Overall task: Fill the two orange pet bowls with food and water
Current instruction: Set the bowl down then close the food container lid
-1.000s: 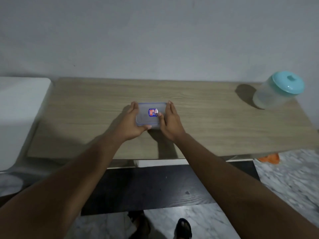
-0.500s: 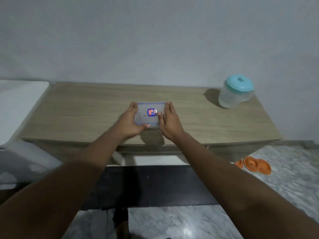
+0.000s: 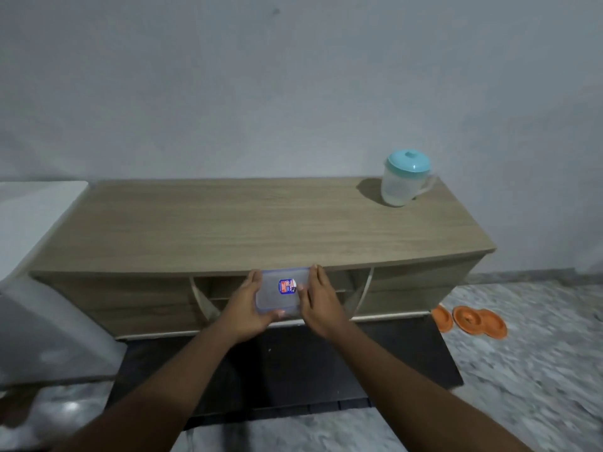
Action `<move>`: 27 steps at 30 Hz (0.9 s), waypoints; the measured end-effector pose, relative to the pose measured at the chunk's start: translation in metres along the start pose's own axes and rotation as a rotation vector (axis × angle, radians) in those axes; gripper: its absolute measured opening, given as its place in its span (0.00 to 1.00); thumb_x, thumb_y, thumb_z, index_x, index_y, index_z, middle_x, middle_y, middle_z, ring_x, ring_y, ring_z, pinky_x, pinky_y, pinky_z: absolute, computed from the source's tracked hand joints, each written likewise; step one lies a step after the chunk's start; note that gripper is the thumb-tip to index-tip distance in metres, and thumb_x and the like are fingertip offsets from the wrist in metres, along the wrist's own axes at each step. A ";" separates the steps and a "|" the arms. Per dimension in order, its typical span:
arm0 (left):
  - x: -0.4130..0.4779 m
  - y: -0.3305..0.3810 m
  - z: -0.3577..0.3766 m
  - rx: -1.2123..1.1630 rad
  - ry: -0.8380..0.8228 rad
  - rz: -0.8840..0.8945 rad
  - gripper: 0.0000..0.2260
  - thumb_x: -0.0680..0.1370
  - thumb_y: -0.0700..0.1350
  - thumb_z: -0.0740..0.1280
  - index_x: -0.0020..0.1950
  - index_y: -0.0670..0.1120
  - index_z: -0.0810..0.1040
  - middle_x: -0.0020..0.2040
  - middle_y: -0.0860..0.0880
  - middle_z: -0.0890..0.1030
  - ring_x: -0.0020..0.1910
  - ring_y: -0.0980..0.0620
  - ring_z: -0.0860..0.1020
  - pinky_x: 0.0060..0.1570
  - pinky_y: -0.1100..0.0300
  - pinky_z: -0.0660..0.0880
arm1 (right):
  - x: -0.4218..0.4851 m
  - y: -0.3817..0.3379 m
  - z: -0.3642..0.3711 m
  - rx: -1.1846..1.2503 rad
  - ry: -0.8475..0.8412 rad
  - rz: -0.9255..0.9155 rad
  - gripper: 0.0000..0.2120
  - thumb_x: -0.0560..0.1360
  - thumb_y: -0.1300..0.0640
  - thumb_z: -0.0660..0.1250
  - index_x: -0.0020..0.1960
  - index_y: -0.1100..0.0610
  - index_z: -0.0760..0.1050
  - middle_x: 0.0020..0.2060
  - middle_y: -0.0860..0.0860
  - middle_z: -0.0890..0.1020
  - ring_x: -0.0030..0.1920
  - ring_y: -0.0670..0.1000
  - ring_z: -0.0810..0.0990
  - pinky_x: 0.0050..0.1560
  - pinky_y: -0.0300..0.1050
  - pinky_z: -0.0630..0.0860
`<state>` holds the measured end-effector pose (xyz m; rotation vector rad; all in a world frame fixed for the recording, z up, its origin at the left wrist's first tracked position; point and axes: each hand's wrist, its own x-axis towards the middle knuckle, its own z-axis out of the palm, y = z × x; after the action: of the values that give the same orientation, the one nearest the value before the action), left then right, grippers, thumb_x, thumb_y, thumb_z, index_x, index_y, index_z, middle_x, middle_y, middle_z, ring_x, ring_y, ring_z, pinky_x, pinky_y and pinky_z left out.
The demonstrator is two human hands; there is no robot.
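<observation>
Long low wooden cabinet [image 3: 261, 223], pale oak-grain top, standing against the grey wall. It serves as the storage surface, and its open front shelves face the person.

Dark rectangular floor mat [image 3: 293, 370], lying in front of the cabinet on the grey marbled floor [image 3: 538, 370].

Translucent plastic jug with a teal lid [image 3: 404, 181], upright at the far right corner of the cabinet top, lid on, untouched. In my judgement it is the water supply, left for the later step.

Two orange pet bowls [image 3: 479, 321], on the floor just off the mat's right corner, near the cabinet's right end and well apart from both hands. They are blurred, and whether they hold anything cannot be told.

Small clear rectangular plastic container with a blue-rimmed lid and a printed label [image 3: 280, 293], held in the air in front of the cabinet's front edge, level, lid closed. Its contents cannot be made out; presumably it is the food.

Left hand [image 3: 244, 308], grasping the container's left side, thumb at the near edge.

Right hand [image 3: 321, 305], grasping the right side, thumb resting on the lid beside the label. The two-sided hold keeps the box flat for carrying to the bowls.
</observation>
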<state>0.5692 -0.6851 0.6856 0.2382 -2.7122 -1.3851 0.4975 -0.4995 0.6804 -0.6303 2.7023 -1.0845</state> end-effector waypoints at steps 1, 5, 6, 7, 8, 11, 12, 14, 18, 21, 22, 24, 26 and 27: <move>-0.008 -0.015 0.012 -0.010 -0.005 -0.002 0.45 0.61 0.62 0.79 0.71 0.42 0.69 0.64 0.48 0.74 0.62 0.51 0.78 0.63 0.49 0.77 | -0.010 0.012 0.014 -0.004 0.004 0.005 0.30 0.83 0.51 0.54 0.78 0.64 0.48 0.79 0.59 0.52 0.79 0.55 0.51 0.71 0.35 0.44; -0.014 -0.058 0.042 -0.024 -0.061 -0.006 0.44 0.62 0.60 0.79 0.72 0.44 0.68 0.65 0.50 0.74 0.63 0.53 0.77 0.66 0.52 0.75 | -0.019 0.050 0.059 0.029 -0.003 0.053 0.29 0.83 0.53 0.54 0.78 0.64 0.49 0.78 0.59 0.52 0.78 0.55 0.53 0.71 0.33 0.45; -0.009 -0.070 0.050 -0.021 -0.078 0.002 0.42 0.62 0.59 0.80 0.71 0.45 0.69 0.64 0.50 0.75 0.62 0.54 0.78 0.65 0.53 0.76 | -0.015 0.060 0.071 0.034 0.003 0.061 0.29 0.83 0.54 0.54 0.78 0.65 0.50 0.78 0.60 0.53 0.78 0.56 0.53 0.71 0.33 0.45; -0.004 -0.076 0.053 -0.021 -0.086 -0.001 0.41 0.62 0.58 0.80 0.70 0.45 0.70 0.63 0.50 0.75 0.62 0.54 0.78 0.65 0.55 0.76 | -0.010 0.067 0.078 0.032 -0.002 0.065 0.28 0.82 0.56 0.54 0.78 0.66 0.50 0.78 0.61 0.53 0.78 0.57 0.54 0.71 0.33 0.45; 0.003 -0.085 0.057 -0.013 -0.085 0.001 0.39 0.63 0.56 0.80 0.68 0.44 0.71 0.63 0.49 0.76 0.61 0.55 0.78 0.65 0.60 0.75 | -0.002 0.073 0.085 0.034 -0.004 0.063 0.28 0.82 0.58 0.55 0.77 0.67 0.50 0.78 0.62 0.54 0.78 0.57 0.54 0.71 0.32 0.44; 0.040 -0.109 0.065 0.016 -0.070 0.016 0.33 0.63 0.47 0.81 0.65 0.43 0.73 0.60 0.47 0.76 0.57 0.57 0.77 0.58 0.78 0.68 | 0.035 0.090 0.102 0.050 -0.002 0.069 0.28 0.80 0.61 0.54 0.77 0.68 0.52 0.77 0.64 0.56 0.77 0.59 0.56 0.73 0.34 0.46; 0.055 -0.118 0.068 0.032 -0.070 0.013 0.31 0.64 0.44 0.82 0.63 0.44 0.74 0.56 0.49 0.76 0.53 0.61 0.78 0.54 0.81 0.67 | 0.050 0.096 0.108 0.066 0.009 0.072 0.27 0.78 0.60 0.53 0.75 0.70 0.56 0.75 0.65 0.60 0.76 0.60 0.59 0.74 0.36 0.50; 0.078 -0.127 0.069 0.057 -0.076 -0.034 0.23 0.67 0.39 0.81 0.58 0.45 0.76 0.48 0.53 0.78 0.44 0.67 0.79 0.45 0.77 0.70 | 0.076 0.106 0.116 0.053 0.012 0.085 0.24 0.74 0.60 0.52 0.67 0.71 0.67 0.68 0.68 0.69 0.69 0.64 0.68 0.71 0.44 0.60; 0.121 -0.161 0.076 0.102 -0.075 -0.222 0.20 0.69 0.51 0.80 0.55 0.41 0.81 0.47 0.47 0.83 0.42 0.54 0.81 0.41 0.64 0.76 | 0.123 0.121 0.133 -0.033 0.010 0.085 0.18 0.77 0.64 0.56 0.62 0.75 0.71 0.63 0.71 0.73 0.65 0.67 0.71 0.65 0.49 0.64; 0.134 -0.173 0.081 0.200 -0.134 -0.343 0.23 0.72 0.60 0.75 0.55 0.42 0.82 0.48 0.44 0.83 0.46 0.47 0.80 0.43 0.59 0.73 | 0.138 0.132 0.147 -0.013 0.044 0.024 0.32 0.72 0.53 0.48 0.67 0.73 0.67 0.65 0.69 0.72 0.65 0.67 0.71 0.67 0.50 0.66; 0.137 -0.178 0.083 0.228 -0.146 -0.354 0.25 0.73 0.61 0.73 0.59 0.42 0.81 0.51 0.42 0.82 0.49 0.45 0.80 0.44 0.61 0.70 | 0.144 0.138 0.155 -0.020 0.038 0.002 0.35 0.70 0.51 0.47 0.67 0.73 0.67 0.64 0.69 0.72 0.64 0.67 0.71 0.67 0.50 0.66; 0.141 -0.178 0.085 0.237 -0.113 -0.307 0.27 0.74 0.59 0.73 0.67 0.45 0.77 0.61 0.42 0.81 0.58 0.44 0.79 0.47 0.64 0.68 | 0.152 0.145 0.160 -0.068 0.026 -0.027 0.40 0.67 0.47 0.44 0.66 0.73 0.68 0.63 0.69 0.73 0.63 0.67 0.72 0.65 0.50 0.67; 0.145 -0.177 0.086 0.219 -0.069 -0.259 0.27 0.74 0.55 0.74 0.70 0.46 0.75 0.65 0.43 0.79 0.62 0.45 0.78 0.50 0.66 0.67 | 0.158 0.148 0.163 -0.116 0.003 -0.040 0.40 0.66 0.46 0.44 0.63 0.73 0.71 0.60 0.70 0.75 0.61 0.68 0.73 0.63 0.51 0.68; 0.149 -0.177 0.085 0.217 -0.071 -0.262 0.26 0.74 0.54 0.74 0.70 0.46 0.75 0.66 0.44 0.79 0.63 0.45 0.78 0.51 0.66 0.67 | 0.161 0.148 0.163 -0.129 -0.003 -0.044 0.37 0.67 0.47 0.45 0.60 0.73 0.72 0.58 0.70 0.75 0.59 0.68 0.73 0.61 0.51 0.68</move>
<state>0.4279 -0.7459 0.4929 0.5902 -2.9782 -1.1701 0.3540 -0.5756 0.4615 -0.7142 2.7853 -0.9229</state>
